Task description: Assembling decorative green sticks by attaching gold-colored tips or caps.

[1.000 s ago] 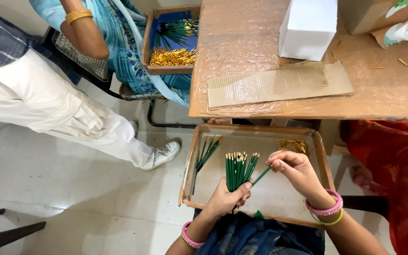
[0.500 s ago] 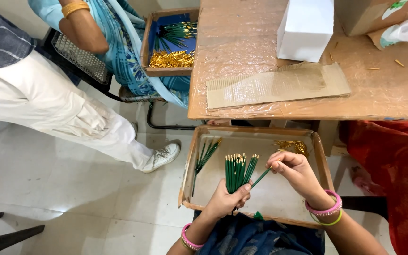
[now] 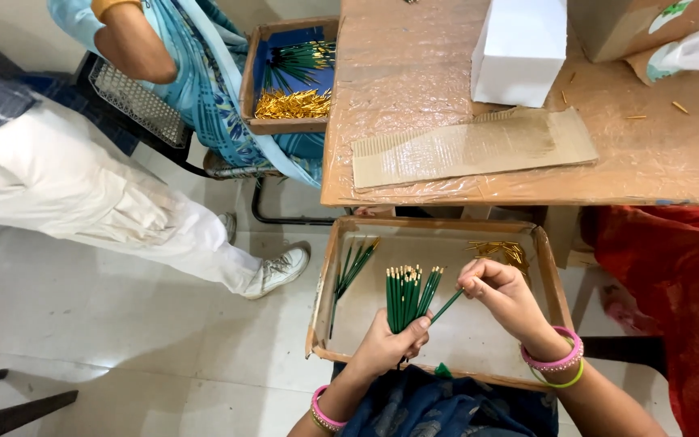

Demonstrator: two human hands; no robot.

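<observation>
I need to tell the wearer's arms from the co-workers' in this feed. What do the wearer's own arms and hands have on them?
Both forearms are bare, with no sleeves and no gloves. The left hand has a pink bangle at its wrist. The right hand has pink bangles and one thin yellow-green bangle at its wrist. No rings are visible.

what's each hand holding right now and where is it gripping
Left hand grips a bundle of green sticks at their lower ends. Right hand pinches a single green stick at its upper end.

two cardboard trays (image 3: 321, 311), one white box (image 3: 519, 50), one corrugated cardboard sheet (image 3: 471, 146)
</observation>
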